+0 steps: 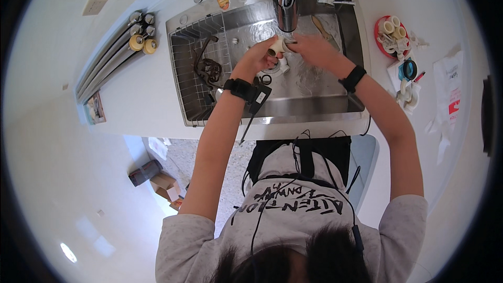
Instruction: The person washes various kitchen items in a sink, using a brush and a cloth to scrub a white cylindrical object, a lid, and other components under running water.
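Note:
My left hand (264,53) grips a cream plastic pipe fitting (276,48) just below the chrome faucet spout (286,15). At the fitting's other end, my right hand (316,49) pinches a small greyish piece (290,42), too blurred to name. Both hands are over the stainless steel sink (306,104), where water ripples on the bottom. Below the hands, a white plastic fitting (284,65) lies by the drain, with a black ring (266,79) near it. A brush with a wooden handle (321,27) rests behind my right hand. A small white part (235,41) lies to the left.
A wire rack (184,82) stands in the sink's left side, holding a tangled brown strap-like item (210,68). On the right counter are a red bowl (377,39) of cream fittings, a black ring (409,69) and a plastic bag (448,78). Long tubes (106,65) lie at left.

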A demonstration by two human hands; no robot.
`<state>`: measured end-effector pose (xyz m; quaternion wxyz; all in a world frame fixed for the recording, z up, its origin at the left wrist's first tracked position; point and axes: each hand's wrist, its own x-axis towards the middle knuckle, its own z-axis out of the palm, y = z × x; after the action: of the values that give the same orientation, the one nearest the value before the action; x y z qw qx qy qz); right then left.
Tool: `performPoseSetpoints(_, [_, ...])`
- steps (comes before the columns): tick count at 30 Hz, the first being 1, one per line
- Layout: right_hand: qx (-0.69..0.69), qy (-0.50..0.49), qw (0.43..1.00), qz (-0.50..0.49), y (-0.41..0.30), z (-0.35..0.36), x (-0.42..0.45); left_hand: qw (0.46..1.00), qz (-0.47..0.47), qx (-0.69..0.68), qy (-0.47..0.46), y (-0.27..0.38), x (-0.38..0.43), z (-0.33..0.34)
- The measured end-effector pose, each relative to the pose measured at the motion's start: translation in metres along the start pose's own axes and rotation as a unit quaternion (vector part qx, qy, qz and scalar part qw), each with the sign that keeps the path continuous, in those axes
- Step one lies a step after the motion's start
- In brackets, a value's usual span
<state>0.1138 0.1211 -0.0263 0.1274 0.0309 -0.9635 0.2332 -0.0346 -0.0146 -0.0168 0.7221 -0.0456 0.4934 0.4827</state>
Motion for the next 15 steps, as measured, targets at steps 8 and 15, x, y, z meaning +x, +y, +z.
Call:
performPoseSetpoints(8, [0.486,-0.024,0.813,0.319,0.002,-0.017,0.021,0.956,0.272,0.091,0.067,-0.007,0.012,0.021])
performPoseSetpoints(15, [0.832,-0.021,0.356,0.425,0.003,-0.017,0.000,0.898,0.284,0.320,0.101,-0.012,0.010,0.031])
